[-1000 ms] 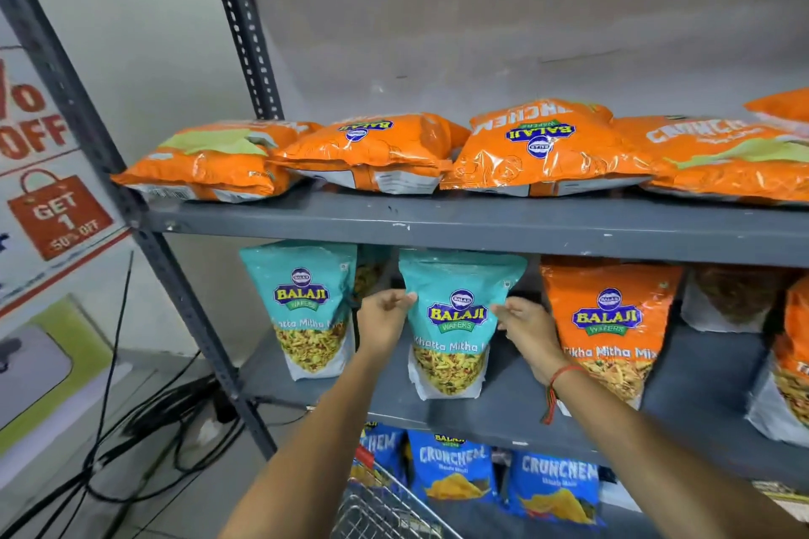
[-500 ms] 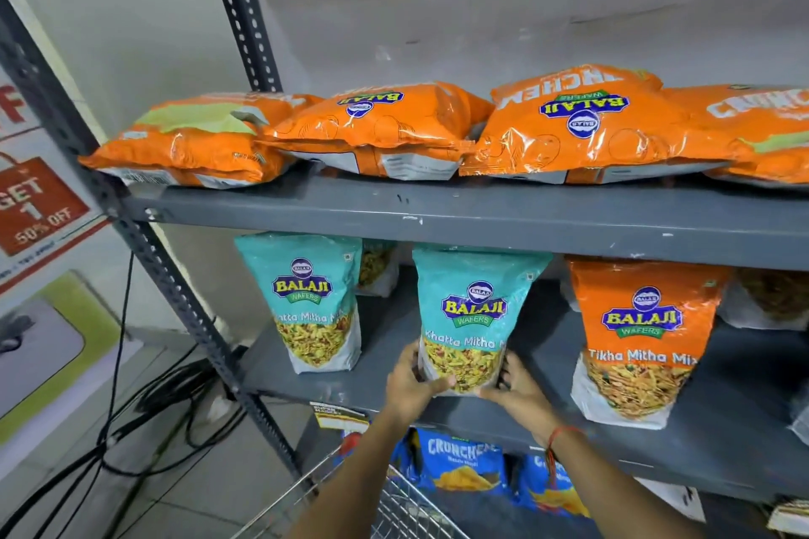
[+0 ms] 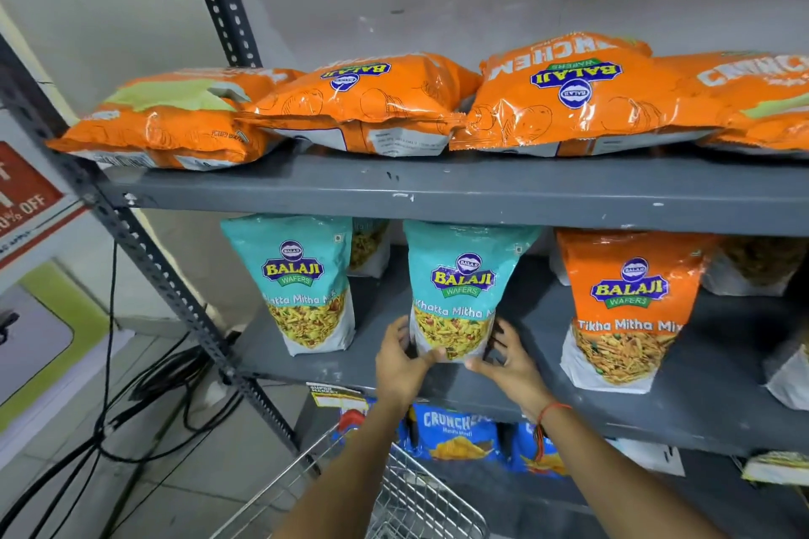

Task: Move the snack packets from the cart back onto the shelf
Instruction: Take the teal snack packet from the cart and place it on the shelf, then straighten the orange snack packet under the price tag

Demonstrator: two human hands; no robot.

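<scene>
Both forearms reach up and forward from the lower edge of the view, over the wire cart (image 3: 394, 490). The left hand (image 3: 400, 359) and right hand (image 3: 510, 363) cup the base of a teal Khatta Mitha packet (image 3: 459, 289), thumbs on its front bottom edge, fingers curled round its sides. The packet stands upright near the front edge of the middle shelf (image 3: 503, 400), between a matching teal packet (image 3: 302, 280) and an orange Tikha Mitha packet (image 3: 630, 302).
</scene>
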